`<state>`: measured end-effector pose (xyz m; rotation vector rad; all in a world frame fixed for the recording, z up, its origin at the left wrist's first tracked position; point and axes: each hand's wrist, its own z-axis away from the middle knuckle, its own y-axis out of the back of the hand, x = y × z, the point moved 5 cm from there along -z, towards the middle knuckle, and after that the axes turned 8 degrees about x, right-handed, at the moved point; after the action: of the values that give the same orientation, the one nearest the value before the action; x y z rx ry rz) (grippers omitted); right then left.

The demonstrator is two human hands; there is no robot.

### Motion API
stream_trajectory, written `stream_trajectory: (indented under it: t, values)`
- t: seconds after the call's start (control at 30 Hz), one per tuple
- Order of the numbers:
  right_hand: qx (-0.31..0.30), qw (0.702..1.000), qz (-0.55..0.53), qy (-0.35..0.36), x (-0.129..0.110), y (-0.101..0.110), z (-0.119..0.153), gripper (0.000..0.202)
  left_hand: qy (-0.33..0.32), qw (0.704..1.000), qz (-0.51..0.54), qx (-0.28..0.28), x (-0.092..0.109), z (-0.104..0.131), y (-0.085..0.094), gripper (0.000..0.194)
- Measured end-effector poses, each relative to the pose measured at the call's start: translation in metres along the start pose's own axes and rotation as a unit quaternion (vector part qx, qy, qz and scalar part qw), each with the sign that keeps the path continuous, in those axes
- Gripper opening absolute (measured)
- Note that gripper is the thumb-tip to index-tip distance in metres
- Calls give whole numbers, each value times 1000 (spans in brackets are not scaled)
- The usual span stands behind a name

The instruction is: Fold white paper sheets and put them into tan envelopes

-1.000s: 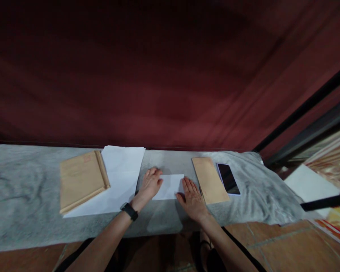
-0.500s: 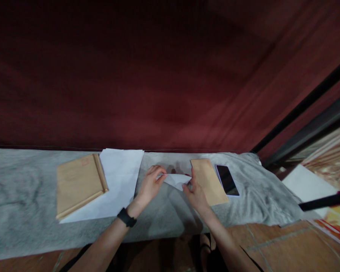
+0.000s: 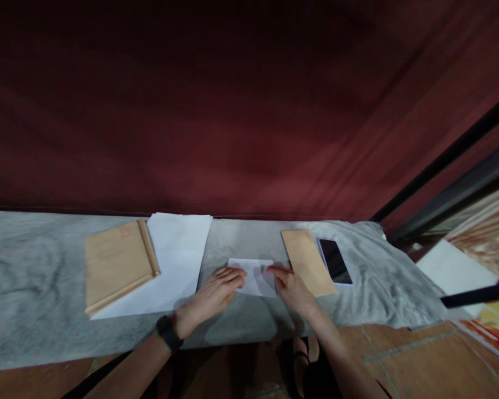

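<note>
A small folded sheet of white paper (image 3: 255,282) lies flat on the grey cloth between my hands. My left hand (image 3: 216,291), with a dark watch (image 3: 169,333) on its wrist, rests its outstretched fingers on the left part of the paper. From the other side, my right hand (image 3: 291,285) lays its extended index finger over the right part; its other fingers are partly hidden. Neither hand is visibly pinching the sheet. Just right of my right hand lies a single brown envelope (image 3: 307,263).
A phone (image 3: 335,261) is beside the single envelope. On the left, a stack of brown envelopes (image 3: 118,263) partly covers larger white sheets (image 3: 181,260). Grey cloth (image 3: 37,288) covers the long surface, a dark red curtain (image 3: 233,138) hangs behind, and a black bar (image 3: 444,155) slants at right.
The white paper has gone from being held slightly raised and tilted to lying flat. Both hands have let go of their pinch and lowered their fingers onto it.
</note>
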<state>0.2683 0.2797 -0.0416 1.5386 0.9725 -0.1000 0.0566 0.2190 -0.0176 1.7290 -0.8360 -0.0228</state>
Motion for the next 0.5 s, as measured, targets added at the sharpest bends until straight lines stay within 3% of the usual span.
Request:
stream_trajectory:
  t: [0.2,0.37,0.5]
  values:
    - [-4,998,0,59,-26,-14,3,42,-31,998,1,-47,18,6,-6,39]
    - [-36,993,47,98,-41,-37,14,49,-15,999,-1,-45,15,9,-13,49]
    - [-17,989,101,111,-38,-49,19,54,-16,999,-15,-43,13,11,-14,48]
